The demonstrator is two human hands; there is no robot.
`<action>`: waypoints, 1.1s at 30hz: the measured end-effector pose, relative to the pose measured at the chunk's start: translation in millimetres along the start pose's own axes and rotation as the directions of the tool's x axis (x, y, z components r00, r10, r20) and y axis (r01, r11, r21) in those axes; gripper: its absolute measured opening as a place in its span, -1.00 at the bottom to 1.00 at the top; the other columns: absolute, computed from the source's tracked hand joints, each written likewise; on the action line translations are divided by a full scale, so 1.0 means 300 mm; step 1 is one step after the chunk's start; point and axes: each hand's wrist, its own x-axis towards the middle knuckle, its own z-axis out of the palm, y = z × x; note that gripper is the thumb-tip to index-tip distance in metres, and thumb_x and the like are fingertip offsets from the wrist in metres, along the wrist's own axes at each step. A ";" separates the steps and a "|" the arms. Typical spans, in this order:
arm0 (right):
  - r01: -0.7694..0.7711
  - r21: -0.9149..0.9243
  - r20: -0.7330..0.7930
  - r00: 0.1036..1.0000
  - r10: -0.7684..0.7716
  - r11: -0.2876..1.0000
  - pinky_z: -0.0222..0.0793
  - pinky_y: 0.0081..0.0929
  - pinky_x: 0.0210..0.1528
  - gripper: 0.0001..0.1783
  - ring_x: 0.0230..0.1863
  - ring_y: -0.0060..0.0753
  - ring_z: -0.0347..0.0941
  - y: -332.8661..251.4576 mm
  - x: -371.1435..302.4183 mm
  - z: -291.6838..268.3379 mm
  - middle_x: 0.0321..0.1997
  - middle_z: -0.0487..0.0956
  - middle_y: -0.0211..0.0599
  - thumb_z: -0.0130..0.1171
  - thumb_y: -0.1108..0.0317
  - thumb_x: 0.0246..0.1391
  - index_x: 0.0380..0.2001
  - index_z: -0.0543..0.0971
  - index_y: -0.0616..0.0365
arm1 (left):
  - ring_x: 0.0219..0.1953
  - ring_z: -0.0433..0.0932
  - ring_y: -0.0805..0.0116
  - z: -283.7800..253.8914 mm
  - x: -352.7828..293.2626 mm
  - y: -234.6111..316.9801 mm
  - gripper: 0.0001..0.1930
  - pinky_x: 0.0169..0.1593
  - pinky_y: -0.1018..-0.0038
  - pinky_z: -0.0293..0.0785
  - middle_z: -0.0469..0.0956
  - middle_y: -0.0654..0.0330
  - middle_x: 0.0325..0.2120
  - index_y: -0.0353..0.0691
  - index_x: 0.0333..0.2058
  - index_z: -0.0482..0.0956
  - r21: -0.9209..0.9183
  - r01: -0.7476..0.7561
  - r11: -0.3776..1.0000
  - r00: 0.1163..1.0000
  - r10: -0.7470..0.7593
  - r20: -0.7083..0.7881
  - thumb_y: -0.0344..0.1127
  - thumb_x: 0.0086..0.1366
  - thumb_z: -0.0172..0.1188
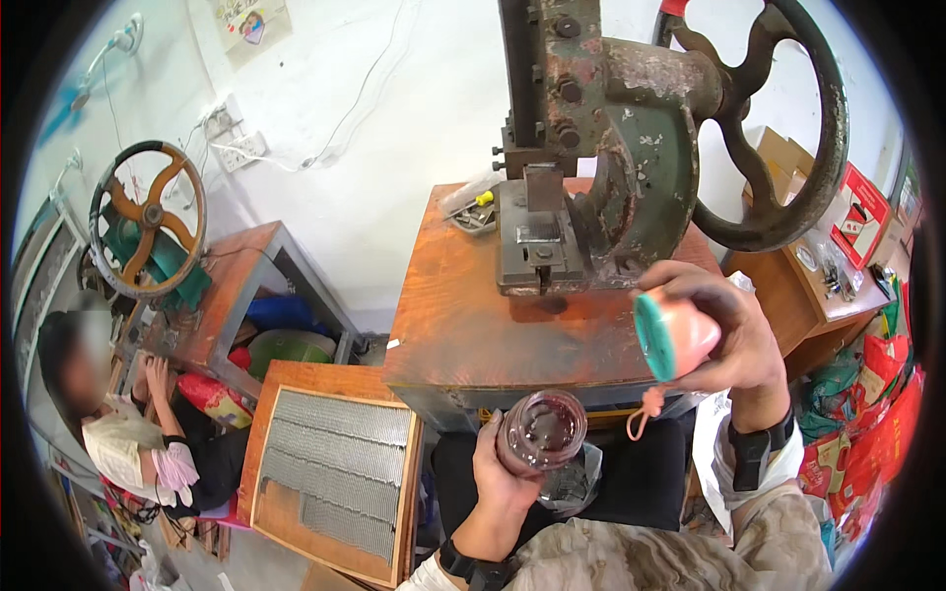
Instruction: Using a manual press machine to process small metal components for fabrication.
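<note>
My left hand (501, 483) is wrapped round a clear wide-mouthed bottle (541, 433), its round mouth turned up and dark reddish-brown content visible inside. My right hand (734, 330) grips a pink cap (690, 335) with a teal-green inner side facing left, and a coral cord loop (646, 412) dangles under it. The cap is apart from the bottle, higher and to its right. Both are in front of a wooden-topped bench (463, 340), which carries a green, worn hand press (641, 148) with a large dark handwheel (838, 128).
Left of the bench lies a wooden board (271, 512) bearing rows of small metal pieces (340, 448). A person (138, 443) sits at another bench with a handwheel (148, 217). A tub with a yellow-handled tool (473, 209) stands by the press. Red bags (872, 424) are piled at right.
</note>
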 end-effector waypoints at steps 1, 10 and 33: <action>-0.080 0.332 -0.156 0.978 0.138 0.940 0.32 -0.26 0.07 -0.16 0.05 -0.04 0.39 0.048 -0.074 -0.009 0.06 0.40 -0.06 0.43 0.45 -0.50 0.02 0.36 0.25 | -0.11 0.47 0.08 0.012 -0.005 -0.001 -0.51 -0.13 -0.01 0.45 0.49 0.09 -0.18 -0.14 -0.14 0.46 -0.024 0.021 0.999 1.000 -0.021 0.007 0.12 0.21 -0.17; 0.082 0.908 -0.359 0.659 0.661 0.411 0.42 -0.08 -0.03 -0.39 0.02 -0.06 0.41 0.449 -0.561 -0.014 0.04 0.42 -0.09 0.11 0.04 0.03 0.09 0.28 0.14 | -0.11 0.47 0.02 0.178 -0.174 0.075 -0.52 0.00 0.17 0.43 0.44 -0.17 -0.16 -0.31 -0.11 0.32 -0.029 -0.019 0.999 0.919 0.029 0.393 0.02 0.28 -0.24; 0.167 0.838 -0.517 0.550 0.656 0.520 0.35 -0.30 0.03 -0.32 -0.04 -0.31 0.40 0.472 -0.509 -0.026 -0.06 0.43 -0.27 0.26 0.22 -0.10 0.08 0.26 0.23 | -0.01 0.27 -0.28 0.449 -0.195 0.196 -0.56 -0.19 -0.04 0.33 0.22 -0.19 0.03 -0.04 0.04 0.26 0.048 -0.452 0.891 0.298 0.100 0.949 0.07 0.30 -0.13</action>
